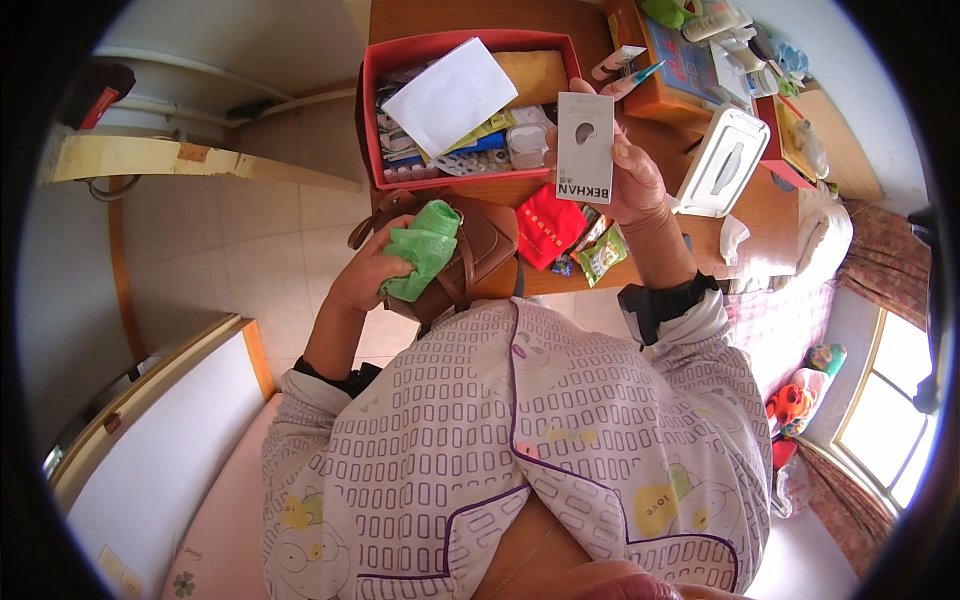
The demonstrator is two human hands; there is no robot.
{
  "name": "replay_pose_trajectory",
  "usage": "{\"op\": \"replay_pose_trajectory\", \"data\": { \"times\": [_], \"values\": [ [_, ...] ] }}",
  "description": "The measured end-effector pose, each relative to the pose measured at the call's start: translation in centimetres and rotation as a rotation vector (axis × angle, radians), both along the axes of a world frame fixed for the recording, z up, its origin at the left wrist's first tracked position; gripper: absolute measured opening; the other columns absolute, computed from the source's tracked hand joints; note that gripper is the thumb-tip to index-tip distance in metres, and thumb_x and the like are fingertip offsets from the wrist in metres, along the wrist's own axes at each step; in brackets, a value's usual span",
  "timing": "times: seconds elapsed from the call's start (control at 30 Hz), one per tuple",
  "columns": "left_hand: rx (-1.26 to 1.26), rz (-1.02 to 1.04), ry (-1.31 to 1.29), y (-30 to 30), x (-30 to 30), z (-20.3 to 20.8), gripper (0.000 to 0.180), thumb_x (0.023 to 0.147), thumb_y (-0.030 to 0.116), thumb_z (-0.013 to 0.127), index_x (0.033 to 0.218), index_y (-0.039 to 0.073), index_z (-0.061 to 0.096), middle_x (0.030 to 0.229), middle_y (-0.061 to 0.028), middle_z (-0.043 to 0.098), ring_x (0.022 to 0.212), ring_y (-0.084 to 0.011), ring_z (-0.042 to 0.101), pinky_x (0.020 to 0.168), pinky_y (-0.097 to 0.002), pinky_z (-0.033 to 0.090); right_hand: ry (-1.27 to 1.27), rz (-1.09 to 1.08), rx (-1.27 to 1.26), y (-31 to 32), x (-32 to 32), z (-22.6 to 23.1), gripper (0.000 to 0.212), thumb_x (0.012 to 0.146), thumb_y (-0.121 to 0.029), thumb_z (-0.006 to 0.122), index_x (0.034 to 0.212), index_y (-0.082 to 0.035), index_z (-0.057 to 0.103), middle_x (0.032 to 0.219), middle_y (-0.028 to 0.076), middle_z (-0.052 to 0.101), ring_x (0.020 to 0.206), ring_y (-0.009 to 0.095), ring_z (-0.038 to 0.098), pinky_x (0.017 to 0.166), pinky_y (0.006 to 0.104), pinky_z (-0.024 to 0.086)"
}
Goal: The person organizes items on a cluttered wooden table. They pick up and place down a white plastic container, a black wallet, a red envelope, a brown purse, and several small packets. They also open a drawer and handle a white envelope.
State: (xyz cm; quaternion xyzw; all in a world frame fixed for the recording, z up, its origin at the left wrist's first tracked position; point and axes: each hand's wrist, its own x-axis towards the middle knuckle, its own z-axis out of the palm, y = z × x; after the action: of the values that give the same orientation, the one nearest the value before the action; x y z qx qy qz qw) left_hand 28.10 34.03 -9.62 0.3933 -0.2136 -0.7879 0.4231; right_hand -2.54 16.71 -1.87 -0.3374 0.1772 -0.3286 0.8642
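A crumpled green plastic bag is gripped in my left hand, with the fingers closed around it. My left hand is over a brown leather handbag. A slim white box with a small dark earpiece picture stands tilted up in my right hand, over the desk's front part. The thumb lies along its right side, and fingertips show at its top and left edges. Just below are a red pouch and a green snack packet.
A red open box on the wooden desk holds a white paper, a brown envelope, blister packs and small packages. To the right are a white lidded tissue box, a crumpled tissue and tubes. A bed lies at lower left.
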Motion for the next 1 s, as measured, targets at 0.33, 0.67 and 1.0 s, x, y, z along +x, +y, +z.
{"op": "replay_pose_trajectory", "data": {
  "times": [0.33, 0.67, 1.0],
  "values": [
    [0.012, 0.004, -0.033, -0.1, -0.1, 0.3, 0.065, 0.074, 0.006, 0.059, 0.137, 0.002, 0.044, 0.120, -0.0068, 0.059, 0.108, -0.0174, 0.058, 0.093, -0.0306, 0.046, -0.006, -0.044, 0.025, 0.7, 0.3, 0.1, 0.090, 0.075, -0.035, 0.076, 0.151, -0.019, 0.030, 0.118, 0.018, 0.055, 0.093, 0.029, 0.058, 0.081, 0.0399, 0.050],
    [0.018, 0.014, -0.053, 0.0, 0.0, 0.2, 0.066, 0.075, 0.006, 0.060, 0.138, 0.002, 0.043, 0.120, -0.0070, 0.059, 0.108, -0.0174, 0.058, 0.093, -0.0307, 0.047, 0.002, -0.044, 0.103, 0.7, -0.7, -0.7, 0.085, 0.079, -0.037, 0.076, 0.149, -0.016, 0.032, 0.137, 0.010, 0.045, 0.119, 0.030, 0.052, 0.097, 0.0454, 0.046],
    [0.022, 0.010, -0.046, 0.1, 0.2, -0.5, 0.067, 0.075, 0.007, 0.060, 0.139, 0.001, 0.043, 0.121, -0.0075, 0.059, 0.108, -0.0179, 0.058, 0.093, -0.0306, 0.046, 0.014, -0.269, 0.346, 0.7, -0.9, -2.1, 0.033, 0.094, -0.039, 0.063, 0.112, -0.012, 0.059, 0.101, 0.007, 0.067, 0.087, 0.018, 0.065, 0.075, 0.0300, 0.054]
  ]
}}
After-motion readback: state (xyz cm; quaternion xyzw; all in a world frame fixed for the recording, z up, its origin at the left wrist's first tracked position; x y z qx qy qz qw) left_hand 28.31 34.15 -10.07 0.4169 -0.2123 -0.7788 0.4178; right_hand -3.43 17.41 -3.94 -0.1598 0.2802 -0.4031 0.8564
